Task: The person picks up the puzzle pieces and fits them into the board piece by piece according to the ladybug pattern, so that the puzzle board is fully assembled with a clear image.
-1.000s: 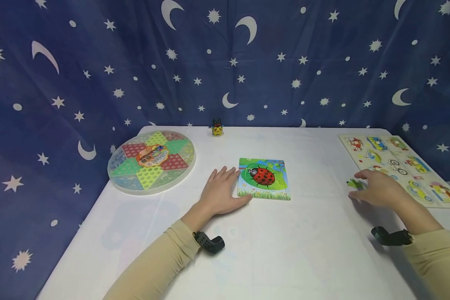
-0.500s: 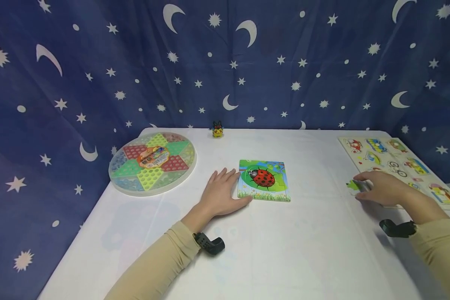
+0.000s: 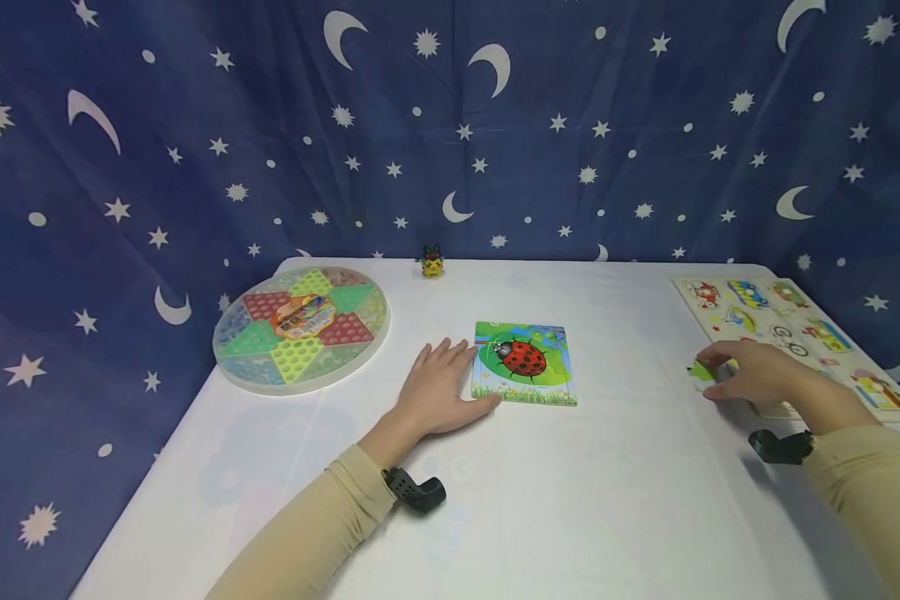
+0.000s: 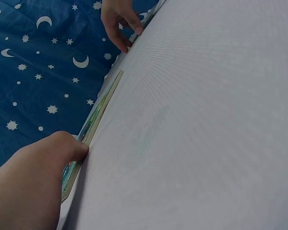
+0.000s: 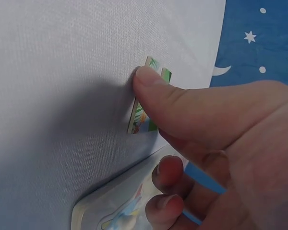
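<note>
A square ladybug puzzle lies flat on the white table. My left hand rests at its lower left corner, fingers spread and fairly straight along the left edge. In the left wrist view, the left thumb touches the puzzle's edge. Off to the right, my right hand has its thumb and index finger at a small green and white puzzle piece. Seen from the right wrist, the thumb covers part of that puzzle piece, while the index fingertip is hidden and the other fingers curl loosely.
Beside the right hand lies a wooden picture board with vehicle pictures. A round Chinese checkers board sits at the left. The small yellow figurine stands at the table's back edge, before a starry blue curtain.
My right hand has shifted slightly on the small puzzle piece, showing more of its white part. The left hand has stayed at the ladybug puzzle. The head view has tilted slightly.
</note>
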### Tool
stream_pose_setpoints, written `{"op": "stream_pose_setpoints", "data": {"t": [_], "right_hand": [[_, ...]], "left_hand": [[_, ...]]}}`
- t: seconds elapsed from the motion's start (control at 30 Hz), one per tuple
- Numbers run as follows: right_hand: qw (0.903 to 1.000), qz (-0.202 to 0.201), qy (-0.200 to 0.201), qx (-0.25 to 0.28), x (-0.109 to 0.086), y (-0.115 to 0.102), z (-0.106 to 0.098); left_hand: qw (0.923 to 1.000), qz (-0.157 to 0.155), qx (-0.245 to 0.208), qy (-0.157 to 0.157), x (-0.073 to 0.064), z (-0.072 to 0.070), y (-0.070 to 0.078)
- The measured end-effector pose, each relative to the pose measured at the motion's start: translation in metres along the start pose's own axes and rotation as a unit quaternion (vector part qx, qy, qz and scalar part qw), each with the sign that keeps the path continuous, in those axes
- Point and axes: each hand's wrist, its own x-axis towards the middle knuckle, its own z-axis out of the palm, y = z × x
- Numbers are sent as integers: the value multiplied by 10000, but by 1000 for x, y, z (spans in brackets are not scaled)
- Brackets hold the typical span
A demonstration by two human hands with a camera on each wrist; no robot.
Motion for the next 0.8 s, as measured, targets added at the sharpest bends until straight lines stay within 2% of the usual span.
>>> {"op": "stream_pose_setpoints", "data": {"t": [0.47, 0.8], "right_hand": [[9988, 93, -191, 439, -5, 8, 4], [9988, 22, 176, 453, -5, 1, 4]], "left_hand": [[10000, 37, 22, 32, -2, 4, 4], [10000, 6, 74, 49, -3, 0, 2]]}}
